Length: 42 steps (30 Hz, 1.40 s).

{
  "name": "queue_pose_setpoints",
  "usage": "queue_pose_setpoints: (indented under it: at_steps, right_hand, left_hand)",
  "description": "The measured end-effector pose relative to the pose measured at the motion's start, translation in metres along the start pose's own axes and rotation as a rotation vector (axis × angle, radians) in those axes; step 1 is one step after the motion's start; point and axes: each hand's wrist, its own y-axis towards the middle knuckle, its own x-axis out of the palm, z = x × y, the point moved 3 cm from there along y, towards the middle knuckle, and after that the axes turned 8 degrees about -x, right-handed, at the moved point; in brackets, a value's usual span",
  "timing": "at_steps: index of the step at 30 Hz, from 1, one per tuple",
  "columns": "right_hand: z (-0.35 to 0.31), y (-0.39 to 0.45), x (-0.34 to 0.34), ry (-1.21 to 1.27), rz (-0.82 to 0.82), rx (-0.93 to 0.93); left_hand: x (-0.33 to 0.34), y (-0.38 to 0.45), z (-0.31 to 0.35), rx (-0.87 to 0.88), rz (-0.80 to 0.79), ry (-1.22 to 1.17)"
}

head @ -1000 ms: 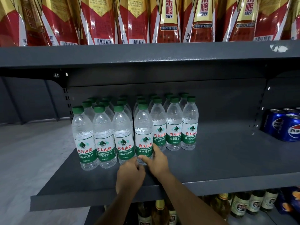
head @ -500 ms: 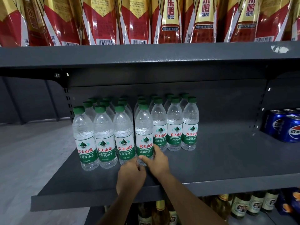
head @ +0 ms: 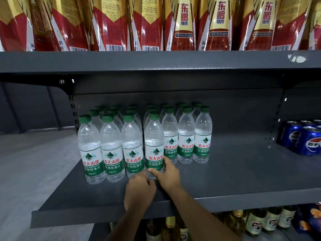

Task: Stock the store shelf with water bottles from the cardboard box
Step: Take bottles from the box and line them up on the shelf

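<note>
A dark grey metal shelf (head: 243, 173) with a matte, faintly grainy finish is spanning the view, its folded front lip running along the near edge. Above it, a second shelf (head: 156, 61) of the same metal is carrying glossy red-and-gold packs (head: 184, 23) with barcodes and printed characters. On the left half of the middle shelf, clear ribbed plastic bottles (head: 111, 145) are standing upright in tight rows, each with a round green cap and a green-and-white label. At the right end, shiny blue cans (head: 302, 138) are sitting well apart from them. Below, amber glass bottles (head: 255, 223) with pale labels are showing under the lip.

The front bottle (head: 153, 141) is standing on the shelf in the near row, slightly ahead of its neighbours to the right. The right hand (head: 167, 176) is gripping its base, thumb across the front and fingers curling round the right side. The left hand (head: 139, 190) is touching the same base, its fingers curled; whether they are pinching it cannot be told.
</note>
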Motion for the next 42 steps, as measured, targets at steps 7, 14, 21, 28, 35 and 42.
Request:
queue_pose_setpoints:
  at_steps: [7, 14, 21, 28, 35, 42]
  right_hand:
    - [0.0001, 0.0009, 0.0008, -0.03, 0.023, -0.008]
    - [0.0014, 0.0016, 0.002, -0.036, 0.025, 0.002]
    - [0.0015, 0.0017, 0.0024, -0.024, 0.013, 0.01]
    - [0.0016, 0.0019, 0.0019, -0.069, 0.011, 0.019]
    - [0.0028, 0.0042, 0.0029, -0.068, 0.012, 0.026]
    - [0.0034, 0.0041, 0.0031, -0.054, 0.013, 0.026]
  left_hand:
    - [-0.0018, -0.0021, 0.001, -0.007, 0.015, 0.002]
    - [-0.0017, -0.0032, 0.0018, -0.006, 0.02, 0.005]
    - [-0.0011, -0.0055, 0.0025, -0.011, 0.048, 0.006]
    - [-0.0004, -0.0057, 0.0028, 0.011, 0.042, 0.029]
    - [0.0013, -0.0052, 0.0018, 0.003, 0.04, 0.037]
    - [-0.0004, -0.0071, 0.0038, 0.004, 0.052, 0.03]
